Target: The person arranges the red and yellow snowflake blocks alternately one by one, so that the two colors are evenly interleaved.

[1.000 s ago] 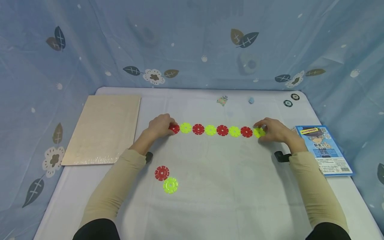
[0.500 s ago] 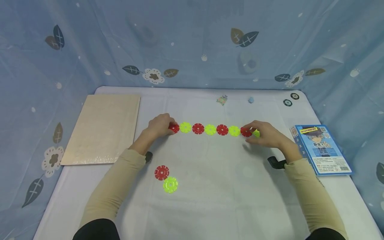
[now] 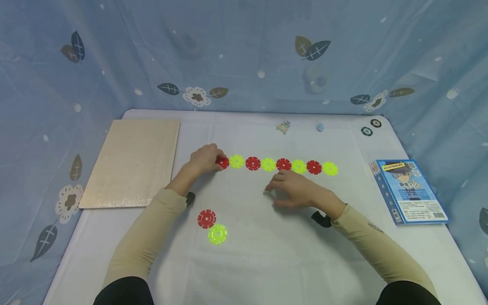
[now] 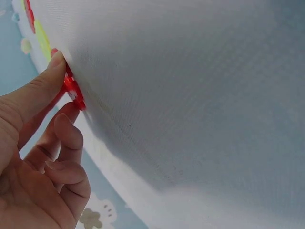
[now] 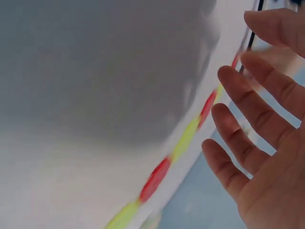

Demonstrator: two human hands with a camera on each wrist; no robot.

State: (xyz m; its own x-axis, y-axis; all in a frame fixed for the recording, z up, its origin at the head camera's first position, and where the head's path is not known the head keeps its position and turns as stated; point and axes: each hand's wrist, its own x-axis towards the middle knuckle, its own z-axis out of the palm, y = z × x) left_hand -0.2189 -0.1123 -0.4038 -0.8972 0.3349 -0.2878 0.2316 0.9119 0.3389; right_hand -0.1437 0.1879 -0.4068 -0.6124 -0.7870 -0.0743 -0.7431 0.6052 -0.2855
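Observation:
A straight row of several notched, flower-shaped plastic discs, red and yellow-green by turns, lies across the table. My left hand (image 3: 206, 159) pinches the red disc (image 3: 223, 162) at the row's left end; the left wrist view shows thumb and fingers on that red disc (image 4: 72, 90). In front of the row's middle, my right hand (image 3: 293, 188) holds nothing, its fingers spread and relaxed in the right wrist view. A yellow-green disc (image 3: 330, 168) ends the row on the right. Nearer the body lie a loose red disc (image 3: 206, 219) and a loose yellow-green disc (image 3: 217, 234), edge against edge.
A beige board (image 3: 131, 163) lies at the left and a blue box (image 3: 413, 190) at the right. Toward the back are a small flowery piece (image 3: 283, 127), a small blue piece (image 3: 320, 127) and two dark rings, one being the nearer ring (image 3: 367, 131). Patterned blue cloth (image 3: 244, 55) surrounds the table.
My right hand has let go of the yellow-green disc at the right end and moved left and toward the body. The left hand keeps its pinch in the same place.

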